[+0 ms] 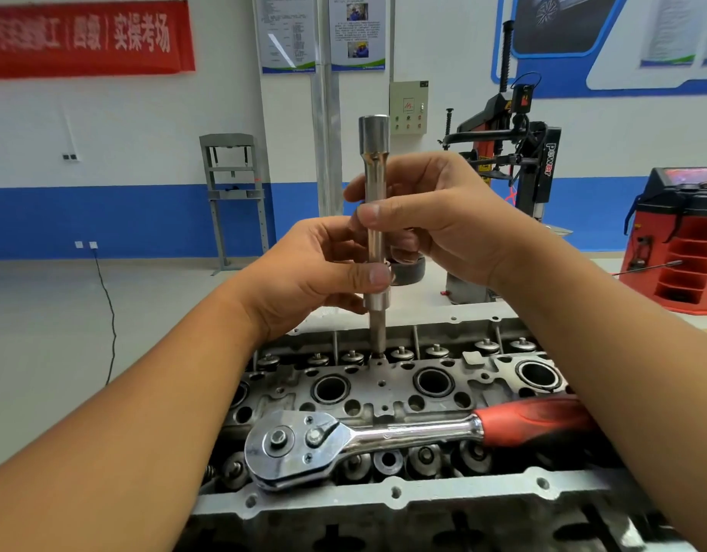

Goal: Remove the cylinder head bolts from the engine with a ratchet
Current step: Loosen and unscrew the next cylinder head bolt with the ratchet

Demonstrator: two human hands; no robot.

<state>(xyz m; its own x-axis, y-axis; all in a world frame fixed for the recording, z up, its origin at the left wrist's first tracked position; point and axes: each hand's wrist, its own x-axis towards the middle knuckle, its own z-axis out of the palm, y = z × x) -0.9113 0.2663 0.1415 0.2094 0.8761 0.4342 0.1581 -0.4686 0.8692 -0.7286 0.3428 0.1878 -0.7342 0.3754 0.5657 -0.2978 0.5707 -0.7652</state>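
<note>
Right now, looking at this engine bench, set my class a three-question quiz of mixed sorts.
1. True or false: the ratchet is fitted on the extension bar.
2. Which hands grip the bar? A left only, B right only, C both.
3. Fill in: the ratchet's handle grip is ____.

Key: 1 false, it lies on the cylinder head. 2 C, left hand low, right hand above. 3 red.

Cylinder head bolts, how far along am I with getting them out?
Done: cannot tell; no removed bolts show. In hand: the left hand and right hand pinch the upright extension bar, its lower end down in a bolt hole of the cylinder head. The ratchet lies unattached across the head. Left: probably fit the ratchet on top and loosen this bolt.
</note>
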